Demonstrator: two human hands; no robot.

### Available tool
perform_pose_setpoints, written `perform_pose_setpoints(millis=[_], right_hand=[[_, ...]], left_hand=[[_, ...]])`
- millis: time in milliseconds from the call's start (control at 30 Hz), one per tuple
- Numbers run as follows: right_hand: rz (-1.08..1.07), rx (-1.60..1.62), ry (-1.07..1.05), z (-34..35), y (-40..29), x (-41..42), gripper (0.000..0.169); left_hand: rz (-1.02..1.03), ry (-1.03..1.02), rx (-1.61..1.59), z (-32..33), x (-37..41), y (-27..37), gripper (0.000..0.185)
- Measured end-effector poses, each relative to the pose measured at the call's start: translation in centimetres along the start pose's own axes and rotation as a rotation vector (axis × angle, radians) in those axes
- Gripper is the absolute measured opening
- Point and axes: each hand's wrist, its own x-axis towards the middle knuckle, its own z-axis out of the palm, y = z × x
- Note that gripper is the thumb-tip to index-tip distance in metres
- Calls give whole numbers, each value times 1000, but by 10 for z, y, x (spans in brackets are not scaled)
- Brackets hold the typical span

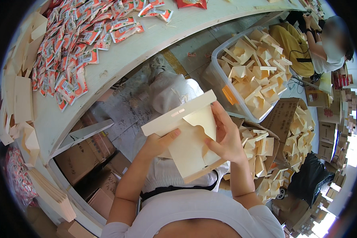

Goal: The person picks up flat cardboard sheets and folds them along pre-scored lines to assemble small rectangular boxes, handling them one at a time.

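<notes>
Over my lap I hold a cream cardboard box insert (193, 139) with a wavy cut edge and a folded strip that has small slots. My left hand (162, 141) grips its left side, the thumb lying on the top face. At its right side, my right hand (226, 136) has the fingers behind the card and the thumb by the wavy cut. On the table's far left part lies a heap of small red and white wrapped packets (77, 47). Several folded cream card pieces (23, 98) stand along the table's left edge.
A clear plastic bin (218, 64) full of folded inserts stands to the right, with filled cardboard boxes (281, 113) below it. The curved table edge (131, 64) runs ahead. Flat card sheets (49, 193) are stacked at left. Another person (327, 47) sits at the upper right.
</notes>
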Motion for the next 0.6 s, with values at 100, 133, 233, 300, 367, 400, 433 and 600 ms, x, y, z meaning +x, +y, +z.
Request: perform_pose_setpoints(millis=[100, 133, 233, 300, 367, 400, 433, 600], right_hand=[[-38, -50, 74, 1, -4, 2, 82], [-73, -98, 122, -3, -7, 3, 81], [-189, -144, 331, -12, -8, 0, 70], [-151, -84, 420, -7, -14, -3, 62], [-196, -137, 456, -5, -12, -6, 57], [-218, -166, 475, -4, -11, -7, 55], [-249, -300, 475, -3, -11, -7, 53], [-280, -951, 417, 18, -14, 3, 66]], left_hand=[[35, 120, 34, -4, 4, -9, 25], [40, 177, 46, -5, 6, -11, 25], [130, 291, -48, -6, 9, -9, 22], [172, 302, -69, -4, 10, -8, 20], [222, 326, -45, -2, 11, -8, 19], [250, 344, -14, -2, 12, -9, 18], [277, 362, 18, -1, 12, -9, 17], [315, 466, 170, 9, 6, -9, 16]])
